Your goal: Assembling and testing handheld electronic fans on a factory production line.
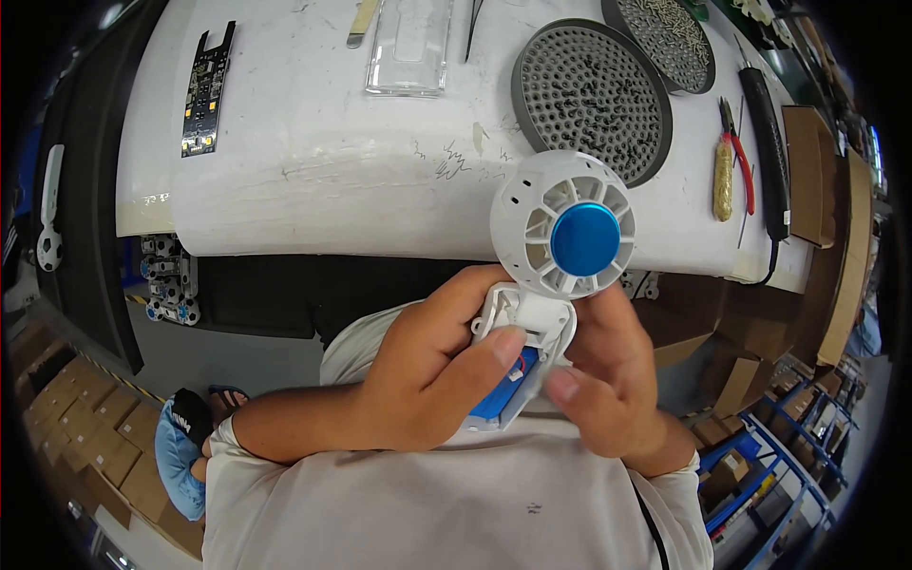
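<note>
Fan (543, 283), white and handheld, held before the torso (418, 503), head (513, 218) hiding part of a dimpled grey tray (519, 95). Behind, a smaller tray (686, 89) of pale metal pieces (668, 30); rightward, red-handled pliers (749, 185) and a black soldering iron (766, 142); leftward, a clear tray (408, 57) and a dark circuit board (203, 100) on the scuffed white bench (313, 195). Glossy blue hub (585, 239), smooth ribbed plastic around it; flat blue block (494, 399) inside the open handle (540, 306). Left hand (427, 375): thumb pressed on the handle, other fingers mostly hidden. Right hand (613, 385): thumb bent just beside it, grip behind impossible to tell.
</note>
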Action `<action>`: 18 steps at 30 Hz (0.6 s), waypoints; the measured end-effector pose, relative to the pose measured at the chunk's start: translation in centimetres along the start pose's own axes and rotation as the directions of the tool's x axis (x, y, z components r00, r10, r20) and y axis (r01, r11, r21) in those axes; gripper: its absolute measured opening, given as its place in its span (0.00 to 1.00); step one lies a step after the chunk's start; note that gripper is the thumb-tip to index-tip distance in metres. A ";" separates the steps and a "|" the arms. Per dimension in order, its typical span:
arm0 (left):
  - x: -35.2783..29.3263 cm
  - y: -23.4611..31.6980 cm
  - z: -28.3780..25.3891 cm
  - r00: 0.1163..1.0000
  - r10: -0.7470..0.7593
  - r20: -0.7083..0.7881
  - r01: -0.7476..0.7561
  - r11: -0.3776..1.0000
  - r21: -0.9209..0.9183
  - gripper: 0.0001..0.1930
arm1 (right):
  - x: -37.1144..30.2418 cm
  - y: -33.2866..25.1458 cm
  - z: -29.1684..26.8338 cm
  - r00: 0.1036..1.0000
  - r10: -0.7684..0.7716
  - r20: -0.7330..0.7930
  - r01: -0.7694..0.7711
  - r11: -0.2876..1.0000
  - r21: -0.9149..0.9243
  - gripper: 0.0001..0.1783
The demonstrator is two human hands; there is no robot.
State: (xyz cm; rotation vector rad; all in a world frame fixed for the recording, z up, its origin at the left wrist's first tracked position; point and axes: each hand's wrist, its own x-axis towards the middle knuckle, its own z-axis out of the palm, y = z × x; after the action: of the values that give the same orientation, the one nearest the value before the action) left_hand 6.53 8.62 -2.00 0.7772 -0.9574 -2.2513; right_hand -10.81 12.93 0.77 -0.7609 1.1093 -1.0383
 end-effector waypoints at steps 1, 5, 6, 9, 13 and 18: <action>0.0 -0.1 0.0 1.000 0.022 0.012 -0.023 1.000 0.005 0.19 | -0.1 0.2 -0.2 0.998 0.031 0.059 -0.026 0.997 -0.078 0.37; -0.1 0.1 0.1 1.000 -0.019 0.004 0.019 1.000 0.004 0.20 | -0.3 -0.1 0.2 0.989 0.102 0.104 -0.093 0.991 -0.091 0.38; -0.1 0.0 0.1 1.000 -0.019 0.005 0.019 1.000 0.006 0.20 | -0.3 -0.2 0.3 0.988 0.121 0.097 -0.115 0.992 -0.060 0.39; 0.5 -0.3 -0.3 0.997 0.047 0.067 -0.055 0.991 0.120 0.21 | -0.3 -0.1 -0.3 0.996 -0.051 0.075 0.065 0.978 -0.199 0.31; 0.3 1.3 -0.4 0.997 0.004 0.071 0.011 0.980 -0.200 0.22 | -0.6 -4.1 -4.9 0.866 -0.415 -0.278 0.231 0.826 -0.514 0.18; 1.7 1.7 -1.6 0.989 0.044 0.138 -0.022 0.987 -0.157 0.20 | 1.3 -7.9 -20.2 0.510 -0.858 -0.068 -0.399 -0.166 -0.902 0.22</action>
State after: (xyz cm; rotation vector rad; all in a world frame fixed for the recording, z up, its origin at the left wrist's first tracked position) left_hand 6.90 5.75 -2.08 0.5363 -0.8392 -2.3438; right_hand -32.22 9.04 1.49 -2.1029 2.9112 -0.6334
